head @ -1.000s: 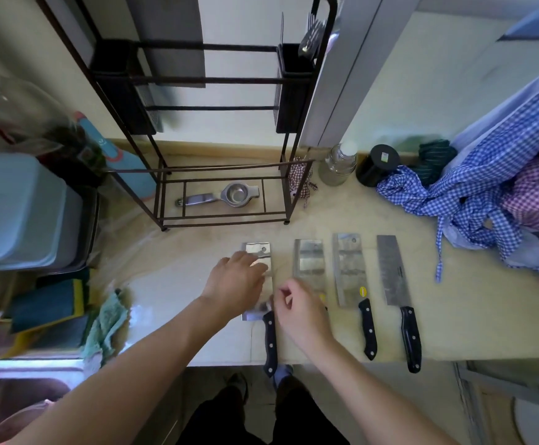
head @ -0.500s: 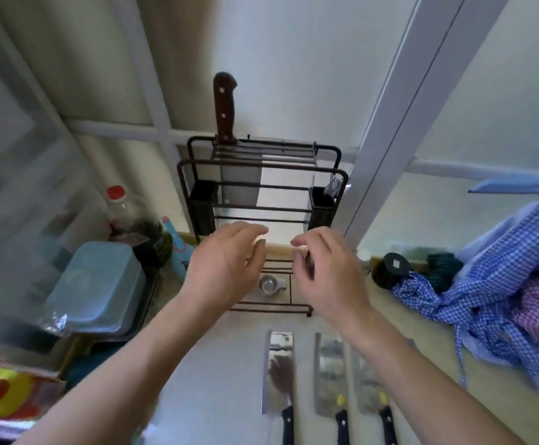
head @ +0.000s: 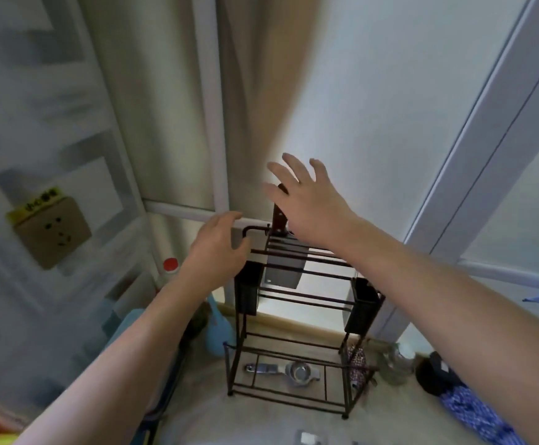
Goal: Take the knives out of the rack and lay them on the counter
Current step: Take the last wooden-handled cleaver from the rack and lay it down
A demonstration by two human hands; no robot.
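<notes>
A black wire rack (head: 297, 319) stands on the beige counter (head: 261, 419) against the wall. One cleaver (head: 282, 271) hangs blade down in the rack's top slots, its dark red-brown handle sticking up. My right hand (head: 310, 200) is open with spread fingers, right in front of that handle and hiding most of it. My left hand (head: 218, 248) is open beside the rack's top left corner, fingers curled near the top bar. Only the tip of one laid-out blade (head: 308, 439) shows at the bottom edge.
A metal strainer (head: 286, 370) lies on the rack's bottom shelf. Black cups (head: 363, 303) hang at both rack ends. A red-capped bottle (head: 168, 268) and blue items stand to the left, a glass jar (head: 395, 364), black lid and blue checked cloth (head: 477, 409) to the right.
The view tilted up from the counter's laid-out cleavers to the rack. Both hands rose from the counter; the right hand now reaches the last cleaver's handle, the left the rack's corner.
</notes>
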